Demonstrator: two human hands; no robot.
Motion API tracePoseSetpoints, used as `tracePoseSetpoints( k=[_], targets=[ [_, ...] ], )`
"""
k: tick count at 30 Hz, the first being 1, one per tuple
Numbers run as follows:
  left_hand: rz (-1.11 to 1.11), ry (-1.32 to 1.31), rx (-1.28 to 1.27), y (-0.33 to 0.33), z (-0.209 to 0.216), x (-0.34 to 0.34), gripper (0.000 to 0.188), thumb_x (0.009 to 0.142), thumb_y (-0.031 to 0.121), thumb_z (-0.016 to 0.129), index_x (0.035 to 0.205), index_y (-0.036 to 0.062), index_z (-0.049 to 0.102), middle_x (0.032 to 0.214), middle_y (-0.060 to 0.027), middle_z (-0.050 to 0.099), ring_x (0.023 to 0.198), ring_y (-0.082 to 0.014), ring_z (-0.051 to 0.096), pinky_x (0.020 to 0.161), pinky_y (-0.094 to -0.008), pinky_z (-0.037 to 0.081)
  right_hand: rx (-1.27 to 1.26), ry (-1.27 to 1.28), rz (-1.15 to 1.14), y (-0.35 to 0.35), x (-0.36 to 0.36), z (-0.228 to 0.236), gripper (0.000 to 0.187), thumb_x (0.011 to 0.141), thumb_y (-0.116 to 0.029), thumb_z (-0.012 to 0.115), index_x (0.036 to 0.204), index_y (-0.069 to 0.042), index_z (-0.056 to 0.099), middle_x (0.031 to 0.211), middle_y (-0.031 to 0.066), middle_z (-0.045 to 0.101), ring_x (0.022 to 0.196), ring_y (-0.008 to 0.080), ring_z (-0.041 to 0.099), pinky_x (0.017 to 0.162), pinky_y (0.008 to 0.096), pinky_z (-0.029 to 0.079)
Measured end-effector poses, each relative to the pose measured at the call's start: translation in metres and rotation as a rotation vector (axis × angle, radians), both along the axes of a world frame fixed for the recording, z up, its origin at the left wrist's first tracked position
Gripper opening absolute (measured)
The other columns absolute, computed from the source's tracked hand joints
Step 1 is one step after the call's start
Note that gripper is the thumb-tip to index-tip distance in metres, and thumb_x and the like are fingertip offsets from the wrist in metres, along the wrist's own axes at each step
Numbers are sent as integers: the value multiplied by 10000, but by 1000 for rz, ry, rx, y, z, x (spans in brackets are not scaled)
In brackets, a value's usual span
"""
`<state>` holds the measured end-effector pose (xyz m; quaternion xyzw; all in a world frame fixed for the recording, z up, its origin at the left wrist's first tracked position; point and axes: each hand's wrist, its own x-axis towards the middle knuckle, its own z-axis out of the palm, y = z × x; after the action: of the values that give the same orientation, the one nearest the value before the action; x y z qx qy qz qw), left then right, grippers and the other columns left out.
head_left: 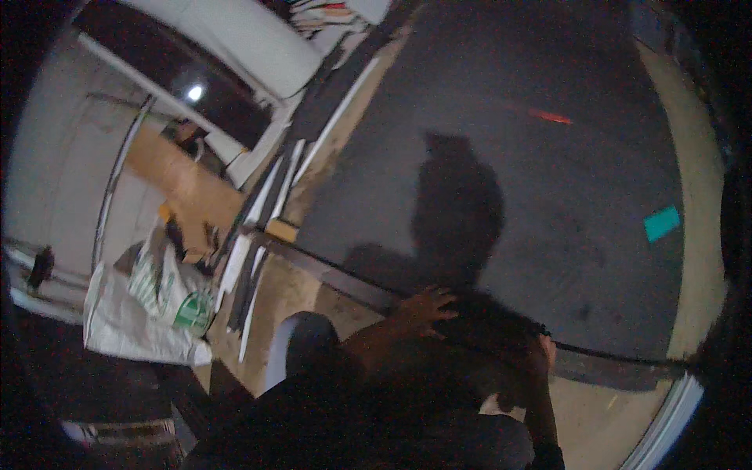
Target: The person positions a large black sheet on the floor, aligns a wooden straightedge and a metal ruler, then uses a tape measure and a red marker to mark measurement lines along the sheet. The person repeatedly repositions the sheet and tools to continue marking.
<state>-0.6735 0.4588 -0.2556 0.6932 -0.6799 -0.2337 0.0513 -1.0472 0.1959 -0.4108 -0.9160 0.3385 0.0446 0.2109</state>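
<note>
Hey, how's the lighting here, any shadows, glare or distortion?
In the head view: dim and grainy; large shadow across the dark grey surface; bright glint on the black panel; edges bend toward the rim; left hand and right hand underlit.

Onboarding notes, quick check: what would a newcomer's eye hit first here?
The teal rectangle, at the right side of the dark surface, plus a red-orange streak near its top. Next, the big rounded shadow mid-surface, just beyond the left hand and right hand at the near edge.
</note>
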Motion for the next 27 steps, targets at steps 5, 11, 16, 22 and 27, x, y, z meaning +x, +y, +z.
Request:
tracePoseSetpoints(
  k=[5,11,16,22,27],
  targets=[
    [27,49,13,8,-2,5,759,813,655,678,1437,245,538,1581,-144,348,1492,-362,271,1216,-550,237,-282,-81,150,16,-13,-6,520,789,-391,702,1230,-119,649,1187,129,585,1120,386,529,903,539,421],
    [90,167,75,6,2,-1,816,792,670,693,1466,247,510,1596,-134,333,1505,-362,254,1222,-543,227,-495,-69,298,0,-29,-39,677,710,-481,748,1272,-122,634,1275,139,571,1213,396,501,981,549,400],
    [-44,11,29,0,-40,0,852,796,704,662,1494,253,479,1618,-150,296,1514,-355,235,1230,-543,198,-874,-12,497,-34,-51,-72,809,644,-557,787,1307,-123,622,1348,147,560,1291,404,478,1045,558,382],
    [-94,-10,91,-2,-41,3,860,800,704,657,1509,259,458,1640,-140,260,1534,-343,174,1232,-563,154,-461,-39,385,-2,-22,-1,762,703,-577,760,1295,-116,626,1346,157,564,1263,407,499,1037,550,398],
    [-79,-11,168,2,-6,4,867,786,664,699,1511,252,459,1650,-135,237,1539,-350,161,1227,-573,140,-268,-61,427,22,41,104,728,752,-593,737,1286,-109,629,1344,165,568,1239,410,517,1030,544,412]
  ],
)
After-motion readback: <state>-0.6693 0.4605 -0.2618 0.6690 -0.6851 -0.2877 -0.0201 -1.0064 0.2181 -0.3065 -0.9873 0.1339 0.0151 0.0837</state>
